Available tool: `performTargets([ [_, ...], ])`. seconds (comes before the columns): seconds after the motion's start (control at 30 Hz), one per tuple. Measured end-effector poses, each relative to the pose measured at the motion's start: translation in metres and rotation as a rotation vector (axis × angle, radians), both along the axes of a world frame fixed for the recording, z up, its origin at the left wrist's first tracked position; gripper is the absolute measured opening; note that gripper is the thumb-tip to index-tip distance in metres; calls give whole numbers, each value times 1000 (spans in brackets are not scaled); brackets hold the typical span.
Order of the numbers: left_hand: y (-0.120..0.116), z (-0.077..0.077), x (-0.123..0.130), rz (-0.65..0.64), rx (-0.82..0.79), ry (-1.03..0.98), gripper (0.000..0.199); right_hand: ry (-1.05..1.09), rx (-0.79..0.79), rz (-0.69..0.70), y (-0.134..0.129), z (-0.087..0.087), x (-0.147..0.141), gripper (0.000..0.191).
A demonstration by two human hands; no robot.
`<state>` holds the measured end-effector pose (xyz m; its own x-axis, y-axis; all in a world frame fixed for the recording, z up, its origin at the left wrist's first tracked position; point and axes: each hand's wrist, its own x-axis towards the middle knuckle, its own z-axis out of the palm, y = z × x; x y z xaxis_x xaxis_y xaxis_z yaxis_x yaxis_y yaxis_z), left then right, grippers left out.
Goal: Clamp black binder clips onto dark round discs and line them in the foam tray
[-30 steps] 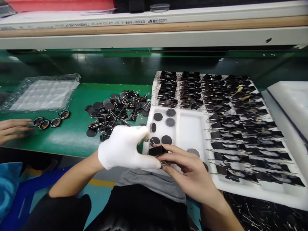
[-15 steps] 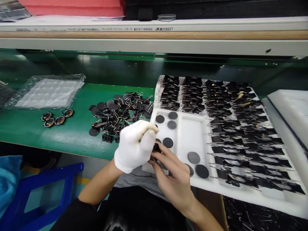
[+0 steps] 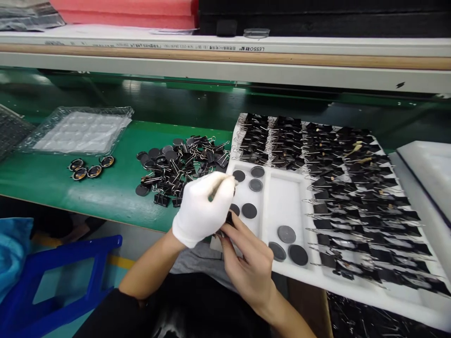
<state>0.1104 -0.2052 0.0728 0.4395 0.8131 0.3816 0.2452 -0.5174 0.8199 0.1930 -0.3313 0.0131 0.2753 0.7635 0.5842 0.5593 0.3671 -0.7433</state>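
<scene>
A: Hands first. Where were they?

B: Both near the tray's near-left corner, close together. Left hand (image 3: pixel 202 211) wore a white glove; right hand (image 3: pixel 252 258) was bare.

A: Grip?

B: Right one narrow, thumb and fingers pinched on a dark piece (image 3: pixel 229 218), mostly covered, so its exact kind couldn't be told. Left thumb and fingers met at the tips in a tight pinch; whether anything sat between them couldn't be told.

A: So the dark piece was where?

B: At the right fingertips, just under the glove, above the edge of the white tray (image 3: pixel 265 202).

A: In the tray?

B: Dark discs (image 3: pixel 249 211) in the left compartment, some partly behind the glove. Three more discs (image 3: pixel 298 255) in the near part of the next compartment. Rows of black clips (image 3: pixel 355 206) filled the far and right sides.

A: Rest of the bench?

B: Green tabletop (image 3: pixel 123 197). A loose heap of clips and discs (image 3: pixel 176 169) lay left of the tray. Further left, four round pieces (image 3: pixel 94 171) sat grouped, with a clear plastic tray (image 3: pixel 82 129) behind them.
</scene>
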Motion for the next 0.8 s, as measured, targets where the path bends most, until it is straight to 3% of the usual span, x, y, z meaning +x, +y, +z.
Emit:
performTargets([
  [0.27,-3,-15,4,86,-174,-190,11,-87,26,-26,3,-2,-8,55],
  [0.4,0,-15,3,157,-256,-307,6,-81,38,6,0,-3,-8,56],
  [0.47,5,-12,2,203,-302,-426,8,50,33,29,-1,-2,-10,51],
  [0.67,17,-5,9,264,-378,-773,18,855,15,-91,14,-5,-25,23],
  [0.8,16,-4,16,354,-385,-840,25,856,59,-114,26,-10,-33,17],
])
